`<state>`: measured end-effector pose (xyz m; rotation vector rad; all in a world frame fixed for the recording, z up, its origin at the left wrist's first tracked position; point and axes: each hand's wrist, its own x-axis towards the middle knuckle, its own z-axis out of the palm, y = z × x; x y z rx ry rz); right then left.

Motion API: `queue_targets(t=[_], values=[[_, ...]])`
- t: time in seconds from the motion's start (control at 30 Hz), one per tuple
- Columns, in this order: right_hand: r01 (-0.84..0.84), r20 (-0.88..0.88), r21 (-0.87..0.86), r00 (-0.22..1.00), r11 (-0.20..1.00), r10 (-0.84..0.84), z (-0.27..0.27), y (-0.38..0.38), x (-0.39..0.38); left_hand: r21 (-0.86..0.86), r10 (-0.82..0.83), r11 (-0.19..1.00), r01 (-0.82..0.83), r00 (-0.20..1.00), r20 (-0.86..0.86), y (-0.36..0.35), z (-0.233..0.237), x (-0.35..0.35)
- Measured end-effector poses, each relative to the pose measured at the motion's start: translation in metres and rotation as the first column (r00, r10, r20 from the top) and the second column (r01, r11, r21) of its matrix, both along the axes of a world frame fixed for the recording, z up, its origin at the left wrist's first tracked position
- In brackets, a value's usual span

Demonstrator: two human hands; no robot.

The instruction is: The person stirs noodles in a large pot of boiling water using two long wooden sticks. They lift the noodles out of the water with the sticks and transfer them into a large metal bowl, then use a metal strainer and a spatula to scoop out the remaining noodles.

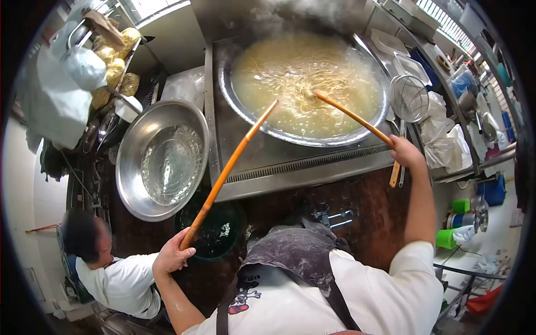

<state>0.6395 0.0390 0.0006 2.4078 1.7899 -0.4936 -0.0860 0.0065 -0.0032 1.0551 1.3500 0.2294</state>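
A large round metal pan [358, 134] is set into the stove top, filled with bubbling, steaming, cloudy liquid and a mass of noodles [301, 81]. My left hand [173, 254] is wrapped round the lower end of a long wooden stick [229, 166], which slants up so its tip is over the pan's liquid. In my right hand [407, 152] is a second long wooden stick [354, 116], its far tip at the noodles. Both hands are closed. Just beside the right hand, a wire strainer [410, 97] and wooden-handled tools lie along the pan's right side.
Left of the stove stands a wide steel basin [131, 167] with a perforated bottom. Below it is a dark tub [223, 229] on the floor. Another person [120, 282] is at lower left. Shelves with bags of noodles [114, 72] and kitchenware line both sides.
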Motion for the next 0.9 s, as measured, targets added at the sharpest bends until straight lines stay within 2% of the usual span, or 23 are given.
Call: queue_targets(t=[0.03, 0.17, 0.27, 0.33, 0.37, 0.43, 0.5, 0.57, 0.6, 0.63, 0.7, 0.8, 0.87, 0.9], values=[[-0.026, 0.03, 0.005, 0.999, 1.0, 0.025, -0.023, 0.018, -0.012, 0.006, 0.004, 1.0, -0.004, 1.0, 0.003, -0.009, 0.003, -0.009], [-0.071, -0.106, 0.02, 0.992, 0.997, 0.073, -0.084, 0.087, -0.08, 0.114, 0.056, 0.992, -0.047, 0.995, -0.078, -0.038, 0.006, -0.031], [-0.082, -0.207, 0.043, 0.974, 0.996, 0.089, -0.112, 0.108, -0.128, 0.145, 0.082, 0.986, -0.077, 0.996, -0.029, -0.05, -0.004, -0.045], [-0.038, -0.314, 0.063, 0.948, 0.997, 0.056, -0.112, 0.102, -0.154, 0.195, 0.139, 0.969, -0.15, 0.988, 0.065, -0.052, -0.013, -0.049], [-0.038, -0.315, 0.063, 0.948, 0.997, 0.056, -0.109, 0.095, -0.158, 0.195, 0.139, 0.969, -0.149, 0.988, 0.064, -0.051, -0.014, -0.05], [-0.022, -0.376, 0.034, 0.926, 0.999, 0.034, -0.101, 0.082, -0.162, 0.254, 0.072, 0.967, -0.023, 0.98, -0.183, -0.032, -0.004, -0.033], [0.018, -0.413, 0.029, 0.911, 0.999, -0.004, -0.103, 0.065, -0.142, 0.267, 0.066, 0.964, 0.002, 0.968, -0.243, -0.007, 0.003, -0.007], [-0.048, -0.43, 0.138, 0.897, 0.989, 0.103, -0.103, 0.039, -0.109, 0.322, -0.008, 0.932, 0.165, 0.899, -0.438, 0.021, -0.009, 0.014], [-0.043, -0.411, 0.125, 0.907, 0.991, 0.091, -0.088, 0.022, -0.097, 0.507, -0.021, 0.799, 0.322, 0.858, -0.513, 0.038, -0.041, 0.017], [-0.038, -0.393, 0.108, 0.916, 0.993, 0.078, -0.063, -0.001, -0.088, 0.639, -0.012, 0.61, 0.469, 0.811, -0.584, 0.051, -0.067, 0.02], [-0.009, -0.303, 0.041, 0.953, 0.999, 0.021, -0.038, -0.041, -0.058, 0.451, -0.087, 0.755, 0.476, 0.754, -0.651, 0.07, -0.041, 0.079], [0.109, -0.284, 0.045, 0.954, 0.993, -0.092, -0.009, -0.107, -0.028, 0.461, -0.119, 0.692, 0.556, 0.717, -0.687, 0.112, -0.08, 0.133], [0.163, -0.293, 0.039, 0.945, 0.986, -0.145, 0.002, -0.141, -0.02, 0.416, -0.249, 0.668, 0.617, 0.713, -0.656, 0.136, -0.086, 0.171], [0.181, -0.211, 0.074, 0.964, 0.981, -0.162, 0.01, -0.156, -0.02, 0.413, -0.253, 0.672, 0.615, 0.714, -0.653, 0.142, -0.081, 0.189]])
